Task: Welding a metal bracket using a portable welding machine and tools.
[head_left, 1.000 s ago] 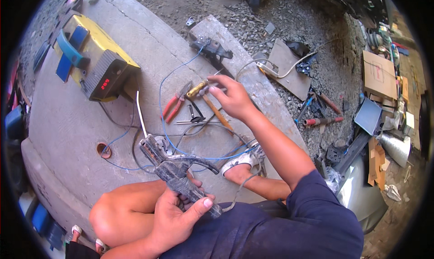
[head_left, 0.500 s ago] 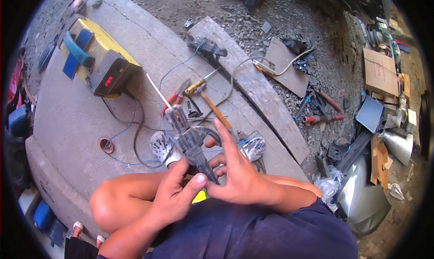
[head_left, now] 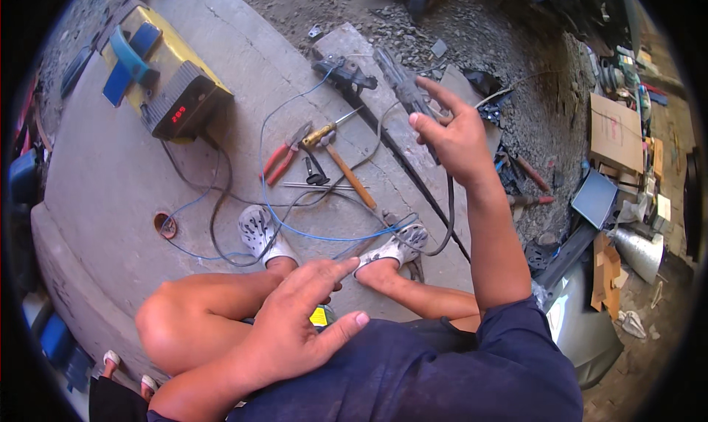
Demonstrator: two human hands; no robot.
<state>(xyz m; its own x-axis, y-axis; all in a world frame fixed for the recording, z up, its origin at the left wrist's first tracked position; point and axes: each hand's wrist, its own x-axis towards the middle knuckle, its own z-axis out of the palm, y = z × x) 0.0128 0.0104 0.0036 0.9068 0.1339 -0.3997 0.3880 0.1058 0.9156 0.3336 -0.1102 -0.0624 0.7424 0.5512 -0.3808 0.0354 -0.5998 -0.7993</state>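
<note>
My right hand (head_left: 461,138) is raised at the right and holds a dark welding electrode holder (head_left: 402,83). The holder is a little smeared by motion and tilts toward the far left. Its black cable (head_left: 450,208) hangs below the hand and curves back past my foot. My left hand (head_left: 299,326) is over my lap, holding nothing, with thumb and fingers apart. Beyond the holder's left side lies a long black metal bar (head_left: 398,153) with a clamp (head_left: 343,74) at its far end. A blue wire (head_left: 264,138) runs from that clamp.
On the concrete lie red-handled pliers (head_left: 284,157), a yellow-handled screwdriver (head_left: 321,133), a wooden-handled hammer (head_left: 350,173) and thin rods (head_left: 317,186). A yellow welding machine (head_left: 173,68) stands at the far left. A cardboard box (head_left: 616,134) and clutter fill the right.
My right hand has swung up and to the right with the electrode holder. My left hand has let go of it and stays over my lap.
</note>
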